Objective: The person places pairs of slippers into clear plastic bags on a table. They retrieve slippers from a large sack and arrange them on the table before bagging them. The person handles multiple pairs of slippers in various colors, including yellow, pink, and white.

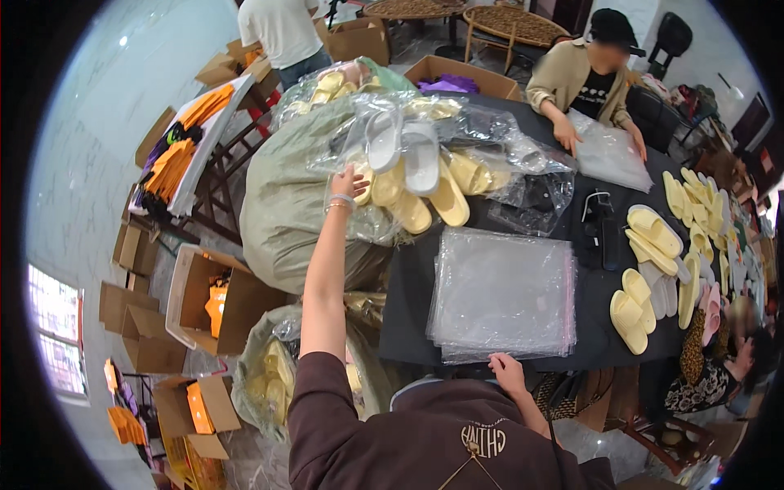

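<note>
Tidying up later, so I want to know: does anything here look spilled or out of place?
Yes. Yellow slippers and white slippers spill in a loose heap from the big sack onto the table, where the left hand reaches. The clear bag stack lies neat.

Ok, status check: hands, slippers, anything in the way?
Left hand out on bagged yellow slippers. Right hand at near edge of clear bag stack. White slippers lie atop the pile.

Left hand point(347, 181) on bagged yellow slippers point(408, 196), right hand point(508, 373) on plastic bag stack point(502, 294)
</note>
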Motion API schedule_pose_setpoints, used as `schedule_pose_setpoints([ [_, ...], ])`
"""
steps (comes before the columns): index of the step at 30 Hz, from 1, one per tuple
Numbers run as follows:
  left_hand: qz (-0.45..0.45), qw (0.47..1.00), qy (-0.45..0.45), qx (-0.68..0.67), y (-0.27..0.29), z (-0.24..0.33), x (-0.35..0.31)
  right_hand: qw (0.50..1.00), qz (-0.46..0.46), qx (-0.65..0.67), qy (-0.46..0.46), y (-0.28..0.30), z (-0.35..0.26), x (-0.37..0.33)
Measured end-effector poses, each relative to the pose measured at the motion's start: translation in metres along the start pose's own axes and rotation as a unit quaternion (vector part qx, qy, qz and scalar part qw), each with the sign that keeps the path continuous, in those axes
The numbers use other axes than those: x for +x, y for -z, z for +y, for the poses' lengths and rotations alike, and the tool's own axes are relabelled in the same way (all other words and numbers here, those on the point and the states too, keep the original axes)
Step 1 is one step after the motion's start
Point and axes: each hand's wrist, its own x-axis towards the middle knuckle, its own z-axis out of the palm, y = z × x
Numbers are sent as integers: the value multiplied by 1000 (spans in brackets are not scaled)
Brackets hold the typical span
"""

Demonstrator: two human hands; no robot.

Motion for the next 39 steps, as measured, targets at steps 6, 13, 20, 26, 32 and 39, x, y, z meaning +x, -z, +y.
schedule_pose_setpoints([
  [6,38,987,-154,-17,42,-36,-125,999,-37,-8,-4,-10,6,1],
  [13,453,888,-73,-31,202,-223,-317,994,-92,-33,-50,-28,5,-11],
  [20,506,830,203,114,303,-416,-442,981,-177,-75,-26,-51,-5,-10],
  [26,413,897,140,75,287,-455,-388,972,-194,-131,12,-55,-14,-13],
  [32,329,919,65,-205,270,-373,-290,984,-124,-131,12,-48,-20,-34],
  [39,239,915,69,319,253,-316,-282,986,-49,-152,53,-33,-16,-37],
])
